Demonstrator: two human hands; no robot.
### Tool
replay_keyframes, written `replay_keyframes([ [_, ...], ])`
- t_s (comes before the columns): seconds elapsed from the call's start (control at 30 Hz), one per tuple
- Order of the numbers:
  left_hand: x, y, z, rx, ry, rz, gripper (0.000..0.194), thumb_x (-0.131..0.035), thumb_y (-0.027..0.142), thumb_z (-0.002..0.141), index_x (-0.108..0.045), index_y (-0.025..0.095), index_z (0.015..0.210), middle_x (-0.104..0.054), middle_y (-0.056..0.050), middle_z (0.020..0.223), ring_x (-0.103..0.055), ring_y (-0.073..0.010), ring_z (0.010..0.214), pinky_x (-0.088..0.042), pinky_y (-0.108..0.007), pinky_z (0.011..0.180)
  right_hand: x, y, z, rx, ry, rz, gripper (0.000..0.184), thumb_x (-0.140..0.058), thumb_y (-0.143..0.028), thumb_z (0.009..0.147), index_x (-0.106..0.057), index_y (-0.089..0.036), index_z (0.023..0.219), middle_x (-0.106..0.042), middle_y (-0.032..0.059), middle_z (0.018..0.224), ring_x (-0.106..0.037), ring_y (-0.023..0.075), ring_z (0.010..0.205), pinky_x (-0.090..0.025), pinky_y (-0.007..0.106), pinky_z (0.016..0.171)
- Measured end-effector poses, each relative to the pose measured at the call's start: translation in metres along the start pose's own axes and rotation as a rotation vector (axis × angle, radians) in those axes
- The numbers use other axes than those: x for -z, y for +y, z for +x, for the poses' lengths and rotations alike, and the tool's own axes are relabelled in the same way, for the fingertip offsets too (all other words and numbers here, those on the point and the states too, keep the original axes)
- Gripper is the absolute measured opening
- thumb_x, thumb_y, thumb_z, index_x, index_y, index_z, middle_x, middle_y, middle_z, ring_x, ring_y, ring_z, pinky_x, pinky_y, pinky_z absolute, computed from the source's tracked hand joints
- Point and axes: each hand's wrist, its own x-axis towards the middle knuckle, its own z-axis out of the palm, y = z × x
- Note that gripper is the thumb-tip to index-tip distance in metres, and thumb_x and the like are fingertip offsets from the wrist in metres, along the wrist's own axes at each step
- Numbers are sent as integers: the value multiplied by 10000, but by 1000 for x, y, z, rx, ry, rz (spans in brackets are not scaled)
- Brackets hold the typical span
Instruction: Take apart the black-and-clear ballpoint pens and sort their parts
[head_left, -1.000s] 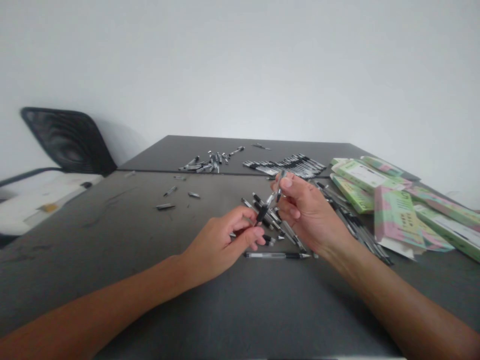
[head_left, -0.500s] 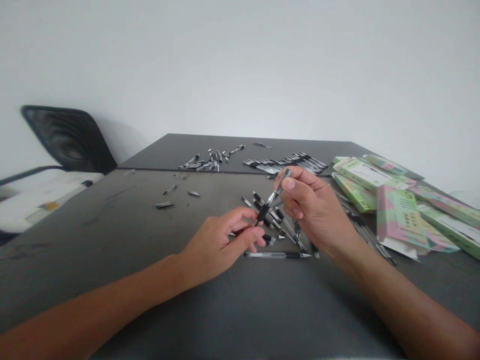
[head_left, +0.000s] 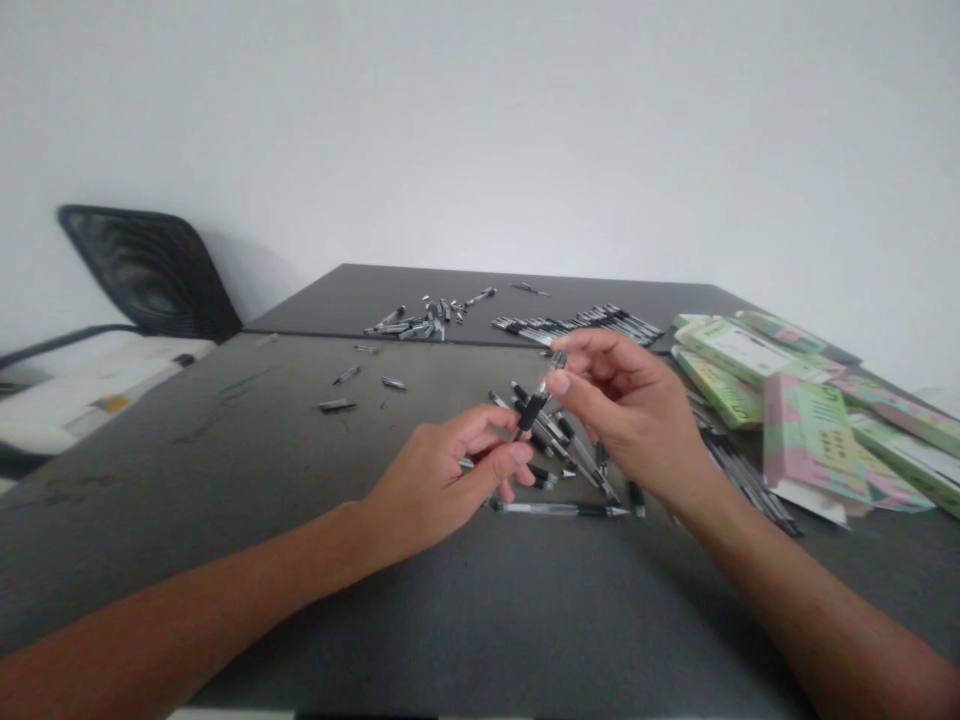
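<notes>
A pen [head_left: 534, 408] with a black grip and clear parts slants up to the right between my two hands. Its lower end lies between the thumb and fingers of my left hand [head_left: 439, 480]. My right hand [head_left: 637, 410] pinches the upper end with thumb and forefinger. Beneath and behind the hands is a loose heap of pen parts [head_left: 551, 435], partly covered by my fingers. One clear pen with a black grip [head_left: 559, 510] lies crosswise in front of the heap.
Dark tables [head_left: 480, 620] stand against a white wall. Farther back lie small pen parts [head_left: 431, 318] and a row of pens [head_left: 600, 322]. Slim dark rods [head_left: 742, 470] and green-pink boxes [head_left: 814, 435] are at right. A mesh chair [head_left: 150, 270] stands at left.
My right hand has come down closer to my left, and less of the pen shows between them. The left hand keeps its pinch. The view has shifted slightly.
</notes>
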Motion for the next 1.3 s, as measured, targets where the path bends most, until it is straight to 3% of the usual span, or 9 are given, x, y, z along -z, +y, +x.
replay_keyframes([
  [0.1, 1, 0, 1, 19, 10, -24, 229, -649, 406, 1068, -672, 199, 1166, -859, -14, 889, -768, -129, 647, -591, -243, 679, 3, -1, -3, 71, 32, -157, 412, -874, -341, 889, -797, -336, 1294, -746, -29, 913, -422, 76, 523, -330, 253, 456],
  [0.23, 1, -2, 2, 27, 32, -51, 229, -658, 391, 1060, -680, 190, 1165, -844, -18, 863, -746, -128, 632, -569, -241, 651, 6, -3, -7, 167, 31, -362, 314, -818, -355, 951, -840, -378, 1263, -774, -18, 903, -469, 102, 547, -391, 280, 504],
  [0.33, 2, -4, 3, 25, 47, -67, 224, -651, 381, 1065, -695, 189, 1171, -829, -8, 850, -725, -113, 629, -554, -228, 650, 7, 0, -8, 189, 18, -400, 343, -783, -365, 985, -811, -402, 1325, -806, -7, 965, -534, 118, 584, -440, 288, 537],
  [0.6, 6, -4, 5, -6, 52, -37, 266, -615, 366, 1087, -730, 191, 1249, -799, 1, 843, -691, -108, 646, -533, -232, 668, 4, 4, -13, 144, -40, -352, 443, -726, -364, 1028, -718, -372, 1471, -794, -33, 853, -561, 104, 537, -490, 261, 532],
  [0.9, 9, 0, 5, -29, 43, 54, 237, -584, 355, 1096, -757, 214, 1174, -782, 24, 833, -683, -105, 645, -515, -229, 672, 0, 7, -15, 101, -60, -265, 471, -736, -363, 1017, -706, -360, 1486, -709, -57, 691, -586, 113, 531, -510, 256, 541],
  [1.3, 11, 7, 4, -55, 32, 150, 245, -546, 347, 1110, -742, 206, 1068, -763, 41, 817, -673, -95, 649, -521, -210, 690, -9, 1, -20, 19, -37, -163, 473, -768, -439, 991, -717, -374, 1457, -526, -92, 472, -431, 126, 408, -387, 264, 425],
])
